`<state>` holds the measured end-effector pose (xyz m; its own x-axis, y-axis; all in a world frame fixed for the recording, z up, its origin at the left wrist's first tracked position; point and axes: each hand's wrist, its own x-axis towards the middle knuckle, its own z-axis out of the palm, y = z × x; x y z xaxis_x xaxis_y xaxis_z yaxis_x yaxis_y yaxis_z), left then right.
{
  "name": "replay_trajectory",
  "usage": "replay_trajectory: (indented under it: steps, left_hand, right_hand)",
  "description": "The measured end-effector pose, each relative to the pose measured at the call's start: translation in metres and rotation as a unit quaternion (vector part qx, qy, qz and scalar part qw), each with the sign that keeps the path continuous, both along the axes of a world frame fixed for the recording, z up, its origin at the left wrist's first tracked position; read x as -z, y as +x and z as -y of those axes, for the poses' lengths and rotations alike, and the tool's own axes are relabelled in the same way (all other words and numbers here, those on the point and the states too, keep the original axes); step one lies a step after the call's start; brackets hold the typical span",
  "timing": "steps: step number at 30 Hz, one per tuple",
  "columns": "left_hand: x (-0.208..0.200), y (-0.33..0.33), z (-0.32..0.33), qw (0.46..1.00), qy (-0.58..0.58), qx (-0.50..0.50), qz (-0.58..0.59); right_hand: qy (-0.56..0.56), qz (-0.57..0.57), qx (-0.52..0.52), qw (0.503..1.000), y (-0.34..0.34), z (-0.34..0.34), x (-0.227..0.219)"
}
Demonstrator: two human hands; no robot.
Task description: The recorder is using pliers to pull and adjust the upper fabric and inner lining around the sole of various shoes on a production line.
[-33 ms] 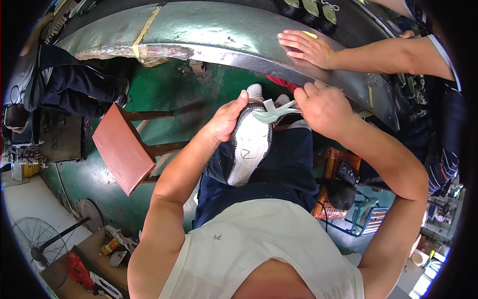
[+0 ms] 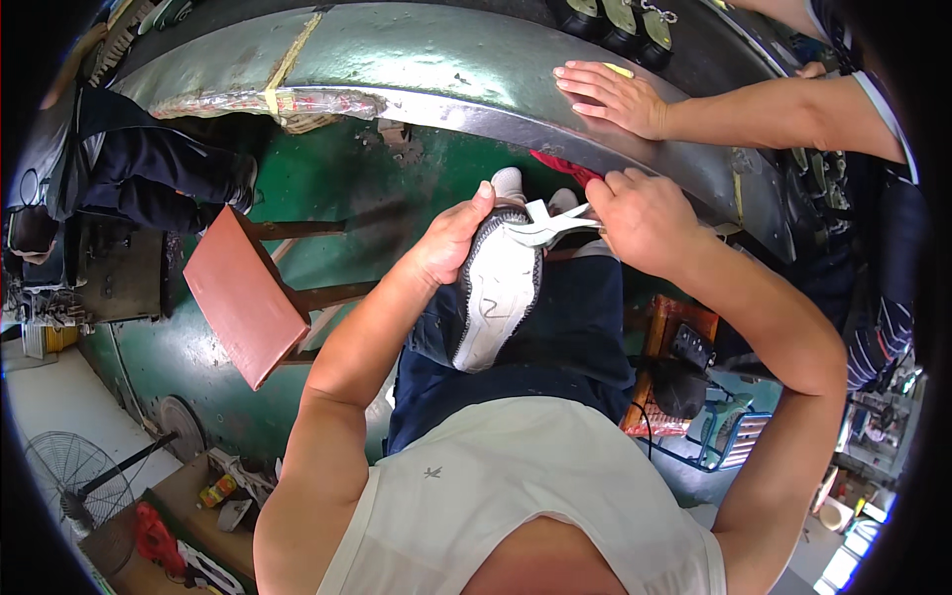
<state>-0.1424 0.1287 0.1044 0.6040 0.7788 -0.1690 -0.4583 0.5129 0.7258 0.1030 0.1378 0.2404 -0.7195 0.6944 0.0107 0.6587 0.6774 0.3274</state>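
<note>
My left hand [image 2: 451,236] grips the toe-end side of a shoe [image 2: 488,297], its thumb pointing up beside it. The shoe lies bottom up over my lap, showing a white underside with a dark stitched rim and a pen mark. In my right hand [image 2: 650,220], closed round the handles, is a pair of metal lasting pincers [image 2: 540,228]. The pincers' curved head rests at the shoe's far end, on the right of the rim. Whether the jaws bite on the edge I cannot tell.
A metal-topped bench [image 2: 416,59] curves across the far side, where a co-worker's hand [image 2: 620,99] lies flat. Dark shoes [image 2: 654,38] stand behind it. A brown stool [image 2: 243,297] is at left, a fan [image 2: 74,486] at lower left, a blue metal rack [image 2: 739,441] at right.
My right hand has shifted slightly down and to the right with the pincers, and my right elbow has come inward a little. The shoe and my left hand stay put.
</note>
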Motion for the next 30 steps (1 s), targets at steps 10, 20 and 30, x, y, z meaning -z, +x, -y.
replay_trajectory:
  steps: [10,20,30]
  left_hand:
    - [0.012,-0.003,-0.004,1.0,-0.009,-0.001,0.009]
    - [0.01,-0.015,-0.001,0.993,0.111,0.01,0.045]
    - [0.009,-0.036,0.007,0.982,0.004,-0.189,-0.021]
  right_hand:
    - [-0.236,-0.201,0.076,0.948,0.007,0.003,0.037]
    - [-0.214,-0.327,0.017,0.921,0.017,0.007,0.043]
    - [-0.566,-0.387,0.257,0.681,0.001,0.054,0.061]
